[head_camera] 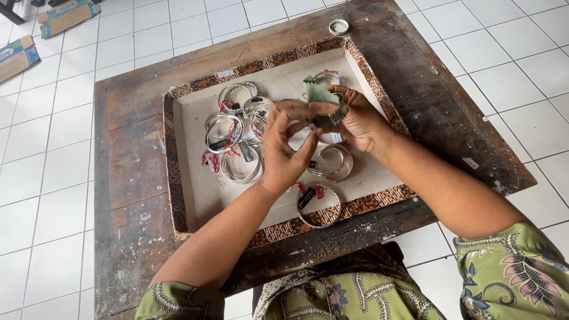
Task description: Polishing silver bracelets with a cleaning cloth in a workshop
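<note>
Centre of frame, above the tray (178, 178): your right hand (361, 121) grips a bangle (332, 118) and a green cloth (320, 95); your left hand (284, 148), fingers curled, touches the same bangle; more bangles (234, 133) lie in the tray on the tabletop (130, 178); small lid (338, 26) at upper centre.

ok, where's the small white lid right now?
In the head view, the small white lid lies on the wooden table, just beyond the far right corner of the patterned tray, away from both hands.
</note>
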